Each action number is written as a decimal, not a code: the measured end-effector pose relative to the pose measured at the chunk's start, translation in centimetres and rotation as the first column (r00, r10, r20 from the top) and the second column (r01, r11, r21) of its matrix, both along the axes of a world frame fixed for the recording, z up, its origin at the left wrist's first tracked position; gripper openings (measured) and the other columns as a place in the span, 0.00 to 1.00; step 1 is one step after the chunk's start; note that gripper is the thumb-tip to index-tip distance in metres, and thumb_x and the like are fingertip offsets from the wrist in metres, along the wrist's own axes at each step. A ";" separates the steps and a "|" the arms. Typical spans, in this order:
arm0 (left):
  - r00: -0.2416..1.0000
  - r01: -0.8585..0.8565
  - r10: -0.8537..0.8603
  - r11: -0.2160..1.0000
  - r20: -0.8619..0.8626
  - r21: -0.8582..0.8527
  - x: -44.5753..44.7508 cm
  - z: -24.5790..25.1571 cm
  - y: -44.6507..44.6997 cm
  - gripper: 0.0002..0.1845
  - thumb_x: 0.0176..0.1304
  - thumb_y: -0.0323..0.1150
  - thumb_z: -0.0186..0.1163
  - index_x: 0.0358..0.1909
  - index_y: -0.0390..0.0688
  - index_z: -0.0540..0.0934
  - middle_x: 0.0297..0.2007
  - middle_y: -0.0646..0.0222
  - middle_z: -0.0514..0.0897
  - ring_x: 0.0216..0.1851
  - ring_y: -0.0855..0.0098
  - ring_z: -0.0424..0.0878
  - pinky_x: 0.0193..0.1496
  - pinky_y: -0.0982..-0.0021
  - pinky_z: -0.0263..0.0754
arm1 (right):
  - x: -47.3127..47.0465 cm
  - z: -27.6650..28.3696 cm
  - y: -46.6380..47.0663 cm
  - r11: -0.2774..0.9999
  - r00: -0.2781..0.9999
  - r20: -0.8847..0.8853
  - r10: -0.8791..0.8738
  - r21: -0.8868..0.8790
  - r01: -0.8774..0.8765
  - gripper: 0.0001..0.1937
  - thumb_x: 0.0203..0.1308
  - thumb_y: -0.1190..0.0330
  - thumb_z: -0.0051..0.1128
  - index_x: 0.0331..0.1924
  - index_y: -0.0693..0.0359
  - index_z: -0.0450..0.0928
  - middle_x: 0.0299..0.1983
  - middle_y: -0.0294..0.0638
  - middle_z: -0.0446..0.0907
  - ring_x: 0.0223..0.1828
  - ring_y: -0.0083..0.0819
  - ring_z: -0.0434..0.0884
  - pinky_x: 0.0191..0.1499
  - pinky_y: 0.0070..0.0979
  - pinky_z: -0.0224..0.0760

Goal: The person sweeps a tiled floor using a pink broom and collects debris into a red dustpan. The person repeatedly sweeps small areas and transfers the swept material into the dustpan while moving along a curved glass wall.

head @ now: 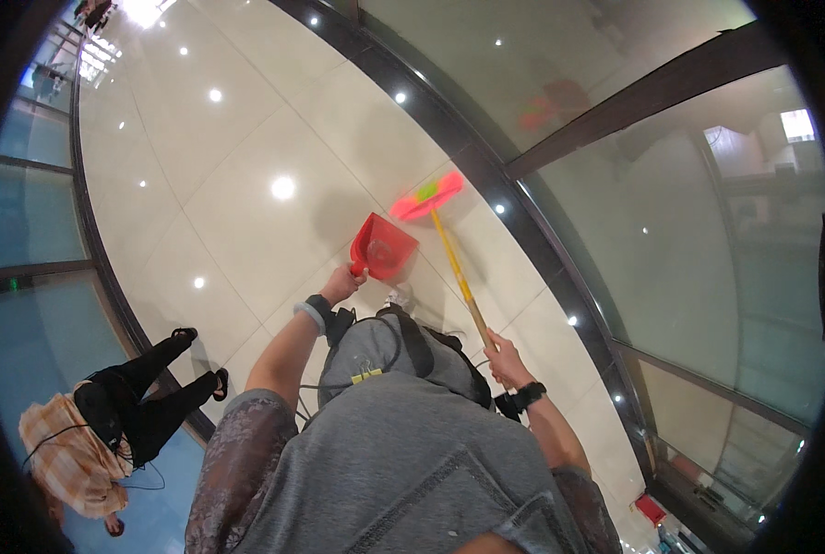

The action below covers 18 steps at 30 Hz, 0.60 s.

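My left hand [344, 283] grips the short handle of a red plastic dustpan [393, 248], held low over the tiles; whether it touches them I cannot tell. Some pale stuff, too blurred to name, shows in the pan. Around the wooden end of a broom's yellow stick [456, 266] my right hand [507, 360] is closed. The broom's head [428, 197], pink with a green middle, is motion-blurred just beyond and to the right of the dustpan, apart from it.
Glossy cream floor tiles [239, 159] spread ahead. On the right runs a dark threshold strip [478, 183] below framed glass panels [675, 228]. Glass walling [35, 215] lines the left, where a person in black trousers [139, 408] stands. A red object [650, 509] lies at lower right.
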<state>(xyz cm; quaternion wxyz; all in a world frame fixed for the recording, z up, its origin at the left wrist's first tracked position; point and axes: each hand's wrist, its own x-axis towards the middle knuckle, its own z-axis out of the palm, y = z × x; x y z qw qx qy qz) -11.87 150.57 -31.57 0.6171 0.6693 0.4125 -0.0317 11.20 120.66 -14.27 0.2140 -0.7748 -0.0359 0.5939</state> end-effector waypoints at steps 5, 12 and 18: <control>1.000 0.006 -0.007 0.999 -0.013 -0.032 0.5 -0.2 0.0 0.11 0.55 0.38 0.56 0.22 0.42 0.71 0.17 0.77 0.70 0.19 0.80 0.68 0.23 0.76 0.66 | -1.0 3.2 -3.3 0.963 0.917 -0.296 -0.266 -0.047 0.264 0.23 0.62 0.68 0.44 0.62 0.51 0.59 0.13 0.29 0.62 0.09 0.16 0.59 0.11 0.15 0.51; 0.999 0.043 -0.042 0.998 -0.030 0.050 -0.3 0.4 0.1 0.13 0.56 0.41 0.56 0.24 0.41 0.71 0.17 0.75 0.71 0.18 0.79 0.70 0.21 0.75 0.66 | -3.6 5.7 -7.3 0.842 0.757 -0.417 -0.503 -0.037 0.539 0.22 0.60 0.68 0.47 0.59 0.51 0.60 0.15 0.25 0.58 0.12 0.15 0.57 0.13 0.15 0.50; 0.989 0.071 -0.072 0.997 -0.130 -0.012 0.3 1.9 -0.3 0.19 0.56 0.47 0.57 0.29 0.37 0.75 0.19 0.63 0.77 0.19 0.72 0.76 0.24 0.70 0.70 | -5.5 5.5 -9.7 0.729 0.688 -0.416 -0.595 0.082 0.680 0.24 0.59 0.70 0.49 0.60 0.51 0.57 0.15 0.26 0.59 0.13 0.15 0.59 0.16 0.15 0.54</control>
